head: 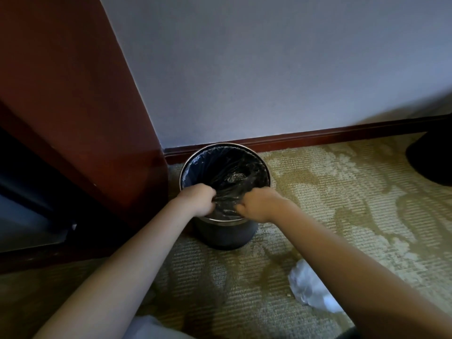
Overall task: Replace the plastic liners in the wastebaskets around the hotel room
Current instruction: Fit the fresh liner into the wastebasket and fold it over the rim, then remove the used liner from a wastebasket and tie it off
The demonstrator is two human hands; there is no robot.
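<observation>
**Both hands gather the black liner at the near rim of the wastebasket**

Far to the left of the left hand stands a reddish-brown wooden panel (80, 113), its foot reaching the carpet (342, 192) just beside the wastebasket.

The left hand (198, 201) sits at the near left edge of the wastebasket (225, 234), fingers curled into the black liner (227, 176) and gripping a fold of it.

The wastebasket is round and dark with a metal rim. It stands upright on the carpet directly beneath and beyond both hands, close to the dark wooden baseboard (318, 135) and the pale wall (269, 69). The liner is still inside it, spread against the far wall of the basket and pulled into a bunch between the two hands at the near rim.

The right hand (258, 204) is just right of that bunch, knuckles up, fingers closed on the same plastic. The two hands are near each other, with only the gathered liner between them.

Below the right forearm, nearer the person, a crumpled piece of clear-white plastic (309, 286) lies on the carpet, well apart from the basket. Far to the right of the right hand, a dark object (431, 157) stands at the frame edge; what it is cannot be told.
</observation>
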